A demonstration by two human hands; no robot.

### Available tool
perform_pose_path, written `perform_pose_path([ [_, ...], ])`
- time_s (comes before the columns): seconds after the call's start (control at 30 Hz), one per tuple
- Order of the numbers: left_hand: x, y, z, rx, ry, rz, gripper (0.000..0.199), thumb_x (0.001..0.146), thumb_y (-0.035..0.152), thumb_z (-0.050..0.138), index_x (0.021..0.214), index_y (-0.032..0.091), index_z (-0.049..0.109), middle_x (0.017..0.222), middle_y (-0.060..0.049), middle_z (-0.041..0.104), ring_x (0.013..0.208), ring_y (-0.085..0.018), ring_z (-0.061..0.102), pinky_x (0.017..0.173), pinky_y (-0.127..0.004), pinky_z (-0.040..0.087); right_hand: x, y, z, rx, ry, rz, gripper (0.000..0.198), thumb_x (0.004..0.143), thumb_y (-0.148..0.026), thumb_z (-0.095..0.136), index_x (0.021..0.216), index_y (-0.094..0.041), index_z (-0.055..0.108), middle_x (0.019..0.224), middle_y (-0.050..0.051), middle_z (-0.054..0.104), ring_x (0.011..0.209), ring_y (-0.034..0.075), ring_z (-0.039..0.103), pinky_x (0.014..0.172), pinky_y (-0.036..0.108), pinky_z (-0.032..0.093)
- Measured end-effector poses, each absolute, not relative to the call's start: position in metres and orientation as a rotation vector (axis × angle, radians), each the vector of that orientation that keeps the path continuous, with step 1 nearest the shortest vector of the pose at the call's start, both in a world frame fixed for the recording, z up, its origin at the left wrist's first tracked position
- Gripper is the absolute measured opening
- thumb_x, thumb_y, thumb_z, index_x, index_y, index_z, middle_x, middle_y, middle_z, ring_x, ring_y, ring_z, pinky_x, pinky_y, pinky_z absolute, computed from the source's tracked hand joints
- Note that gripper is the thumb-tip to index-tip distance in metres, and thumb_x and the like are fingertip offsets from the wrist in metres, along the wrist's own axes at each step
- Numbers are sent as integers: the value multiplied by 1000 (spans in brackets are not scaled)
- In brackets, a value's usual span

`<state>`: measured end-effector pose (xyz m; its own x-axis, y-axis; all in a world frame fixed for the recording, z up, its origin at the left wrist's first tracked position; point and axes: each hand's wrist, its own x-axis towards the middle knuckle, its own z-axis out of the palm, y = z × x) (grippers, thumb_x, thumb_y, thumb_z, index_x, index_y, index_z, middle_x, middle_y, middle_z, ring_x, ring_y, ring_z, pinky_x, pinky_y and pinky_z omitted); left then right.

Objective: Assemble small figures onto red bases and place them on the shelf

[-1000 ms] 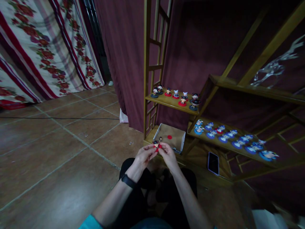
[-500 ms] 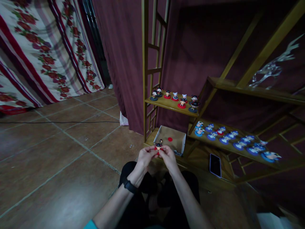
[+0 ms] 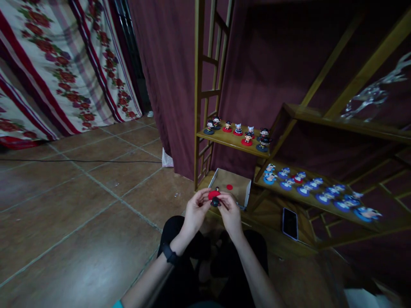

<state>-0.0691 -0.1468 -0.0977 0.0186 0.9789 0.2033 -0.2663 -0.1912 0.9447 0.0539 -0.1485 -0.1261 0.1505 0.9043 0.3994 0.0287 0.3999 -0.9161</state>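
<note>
Between my two hands is a small figurine [image 3: 214, 197] with a red round base and a dark-haired head. It is tipped over, its base up and away from me and its head towards me. My left hand [image 3: 196, 210] grips it from the left with fingers closed at the base. From the right, my right hand [image 3: 230, 212] pinches it too. Just beyond my fingers stands an open shallow box [image 3: 243, 182]; a red disc [image 3: 229, 187] and another small figure [image 3: 217, 189] show in it. My fingers hide part of the box's near side.
Several figurines on red and dark bases [image 3: 248, 138] stand on the wooden shelf [image 3: 231, 142] above the box. Blue-based figurines [image 3: 306, 188] line a lower shelf to the right. A phone [image 3: 290, 223] lies below them. A clear deer-like ornament [image 3: 369, 97] stands at upper right.
The figurine was upright with its face towards me; now it is turned over, red base up and head down. Both hands have kept hold of it. The view has shifted slightly.
</note>
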Motion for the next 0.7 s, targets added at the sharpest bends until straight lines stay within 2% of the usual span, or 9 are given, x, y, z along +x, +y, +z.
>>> perform_pose_path([
  [0.23,-73,-162,-84,1395,932,1445,29,73,23,61,101,16,62,100,-8,66,89,-19,62,83,-33,48,57,-162,-111,-941,-1321,629,11,78,-23,54,85,-24,62,102,5,61,99,19,57,89,38,45],
  [0.5,-71,-175,-63,1251,1031,1464,23,64,20,69,87,18,69,94,-7,67,90,-22,60,86,-31,45,53,-175,-92,-915,-1208,711,10,78,-23,55,87,-25,58,108,5,59,101,20,57,90,38,46],
  [0.7,-72,-179,-53,1140,963,1429,28,63,18,70,91,17,68,93,-7,67,87,-20,61,82,-28,46,58,-182,-82,-963,-1272,660,10,75,-23,57,85,-26,60,105,5,60,102,21,55,91,40,44],
])
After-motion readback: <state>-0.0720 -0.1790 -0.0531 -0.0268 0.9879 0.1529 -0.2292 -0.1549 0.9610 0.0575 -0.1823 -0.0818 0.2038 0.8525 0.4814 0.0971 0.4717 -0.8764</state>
